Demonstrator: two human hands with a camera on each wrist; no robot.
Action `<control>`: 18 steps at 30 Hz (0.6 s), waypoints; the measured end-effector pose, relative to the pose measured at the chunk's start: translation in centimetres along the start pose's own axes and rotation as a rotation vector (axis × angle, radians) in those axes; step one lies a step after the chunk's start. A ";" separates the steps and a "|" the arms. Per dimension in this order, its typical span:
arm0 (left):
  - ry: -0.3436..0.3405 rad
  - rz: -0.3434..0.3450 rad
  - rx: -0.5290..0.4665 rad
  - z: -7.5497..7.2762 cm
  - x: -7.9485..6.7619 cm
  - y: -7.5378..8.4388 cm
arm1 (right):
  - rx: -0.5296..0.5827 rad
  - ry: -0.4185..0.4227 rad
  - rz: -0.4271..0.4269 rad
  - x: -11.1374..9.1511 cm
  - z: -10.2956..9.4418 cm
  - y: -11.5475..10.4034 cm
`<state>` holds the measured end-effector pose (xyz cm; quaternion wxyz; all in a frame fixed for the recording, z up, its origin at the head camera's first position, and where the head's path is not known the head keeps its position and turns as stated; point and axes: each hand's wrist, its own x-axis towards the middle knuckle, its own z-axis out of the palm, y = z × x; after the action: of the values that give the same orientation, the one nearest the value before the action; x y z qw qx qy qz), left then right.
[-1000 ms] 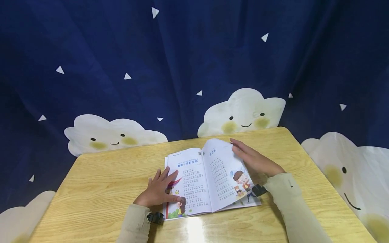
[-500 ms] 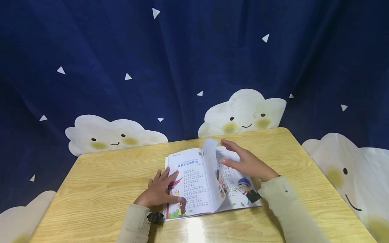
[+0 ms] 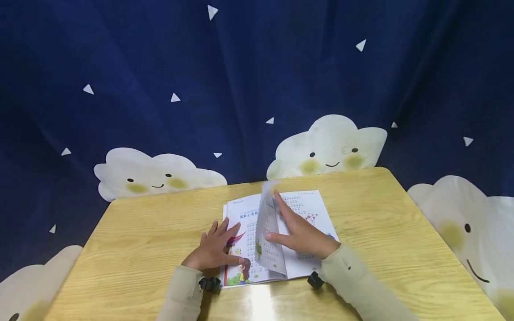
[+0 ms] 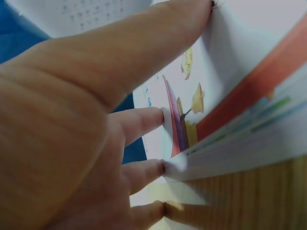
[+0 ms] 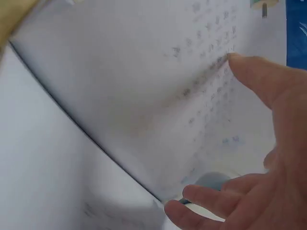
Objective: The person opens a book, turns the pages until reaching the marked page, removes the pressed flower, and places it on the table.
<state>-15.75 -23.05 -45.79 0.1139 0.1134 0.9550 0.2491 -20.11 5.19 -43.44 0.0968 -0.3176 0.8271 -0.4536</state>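
Note:
An illustrated children's book (image 3: pixel 303 267) with printed text lies spread on the wooden table. My left hand (image 3: pixel 214 249) rests on its left page, fingers straight and spread, the thumb over a drawn figure near the bottom. In the left wrist view, the little finger (image 4: pixel 148 213) reaches past the page edge, over the wood. A single page (image 3: pixel 268 245) stands up near the spine, curving leftward. My right hand (image 3: pixel 303 234) has its extended fingers and thumb against the right-hand side of that page. The right wrist view shows the thumb (image 5: pixel 254 74) touching the printed text.
The light wooden table (image 3: pixel 160 232) extends around the book. Behind it hangs a dark blue curtain (image 3: pixel 241 89) with white triangles and smiling clouds (image 3: pixel 333 142). Black straps (image 3: pixel 209 284) sit at both wrists, over beige sleeves (image 3: pixel 182 290).
The page has swung up from the right side and over toward the left, uncovering the page beneath. My right hand has moved left along with it; the left hand stays in place.

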 end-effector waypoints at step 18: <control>0.033 0.077 0.088 -0.6 -0.1 -0.3 | -0.197 -0.101 -0.067 0.3 3.4 -0.3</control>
<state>-15.84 -23.56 -45.41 0.0833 0.1510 0.9617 0.2129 -18.71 2.56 -45.07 0.0917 -0.3756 0.8505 -0.3565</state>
